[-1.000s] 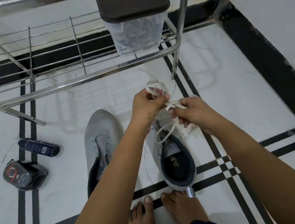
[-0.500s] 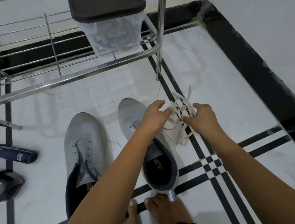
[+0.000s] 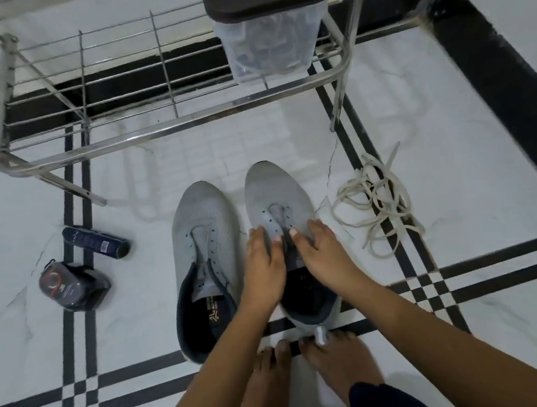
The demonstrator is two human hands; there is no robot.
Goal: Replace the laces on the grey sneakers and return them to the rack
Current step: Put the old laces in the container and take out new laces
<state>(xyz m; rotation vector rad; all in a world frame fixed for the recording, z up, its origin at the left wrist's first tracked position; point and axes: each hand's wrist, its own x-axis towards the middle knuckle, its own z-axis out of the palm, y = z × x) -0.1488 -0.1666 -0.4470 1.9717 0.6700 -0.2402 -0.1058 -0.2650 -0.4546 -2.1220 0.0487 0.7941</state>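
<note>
Head view: you have both hands on the right sneaker (image 3: 272, 190), which lies flat on the tiled floor with its long axis running straight away from you, heel touching your toes and toe aimed at the steel rack (image 3: 169, 127). Your left hand (image 3: 264, 262) is spread over that sneaker's left eyelet flap and your right hand (image 3: 322, 257) over its right flap. The fingers of both lie loosely against the knit and the thumbs meet at the tongue. Neither hand closes round anything, though I cannot tell whether a thumb hooks under a flap edge. The eyelets look bare, so the stripping seems done and threading is the step ahead. The left sneaker (image 3: 202, 222) lies just beside the right sneaker on its left, parallel to it and also unlaced. The tangle of white laces (image 3: 377, 200) lies on the floor to the right of the right sneaker, apart from it and nearer your right hand. The lidded clear container (image 3: 266, 41) sits on the rack straight beyond that sneaker's toe, about equally far from either hand. Its contents are too blurred to name, but if the fresh laces are in there, you will likely reach forward along the shoe's own line rather than sideways.
</note>
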